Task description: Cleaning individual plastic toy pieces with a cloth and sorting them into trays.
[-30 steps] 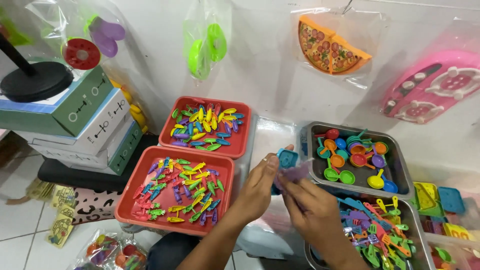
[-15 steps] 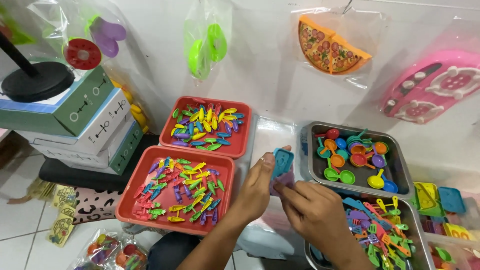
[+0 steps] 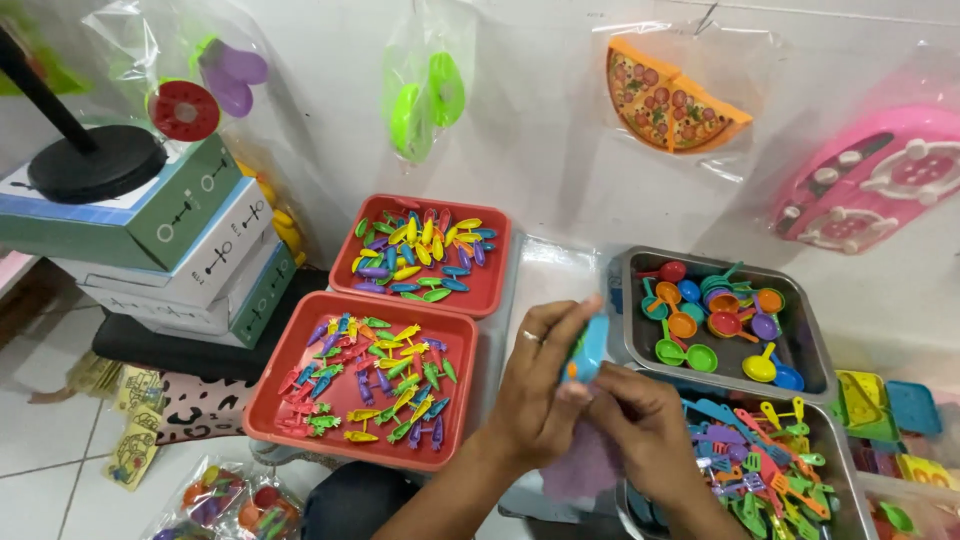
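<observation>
My left hand (image 3: 537, 385) grips a small blue plastic toy piece (image 3: 587, 350), held on edge between thumb and fingers. My right hand (image 3: 650, 430) meets it from the right, fingertips touching the blue piece and a flat purple piece (image 3: 580, 468) that hangs below both hands. Both hands hover between the near red tray (image 3: 290, 425) of small colourful toy utensils and the near metal tray (image 3: 838, 470) of toy spatulas.
A far red tray (image 3: 497, 270) holds more small toys. A far metal tray (image 3: 812, 340) holds toy pans. Stacked boxes (image 3: 180, 250) stand at left. Bagged toys hang on the white wall: a pizza (image 3: 672, 100), green discs (image 3: 425, 100), a pink stove (image 3: 880, 180).
The hands dropped lower and closer together. The blue piece turned from face-on to edge-on, and the purple piece now hangs beneath the hands. The view shifted slightly left.
</observation>
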